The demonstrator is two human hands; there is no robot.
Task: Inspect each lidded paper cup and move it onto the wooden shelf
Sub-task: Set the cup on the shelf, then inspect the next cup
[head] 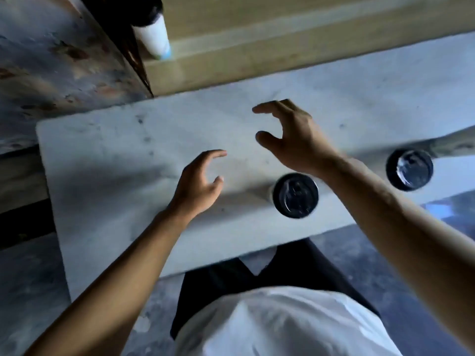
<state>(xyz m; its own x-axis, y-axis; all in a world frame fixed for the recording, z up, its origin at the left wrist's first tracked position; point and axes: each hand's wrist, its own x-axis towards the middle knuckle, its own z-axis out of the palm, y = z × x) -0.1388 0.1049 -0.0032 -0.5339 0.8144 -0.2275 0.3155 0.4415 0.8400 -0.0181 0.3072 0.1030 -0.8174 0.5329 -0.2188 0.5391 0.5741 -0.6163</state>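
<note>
Two black-lidded white cups (295, 195) (409, 169) stand near the surface's (108, 155) front edge; left hand (199, 181) and right hand (290, 136) spread wide, empty, above bare surface

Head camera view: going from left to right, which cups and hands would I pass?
White cup on the wooden shelf → left hand → right hand → nearer black-lidded cup → farther black-lidded cup.

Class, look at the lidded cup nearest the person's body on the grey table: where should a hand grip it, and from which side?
Grip the near cup around its paper wall just below the black lid, coming from its left with the open left hand. It stands upright, that side is clear, and the lid might pop off.
</note>
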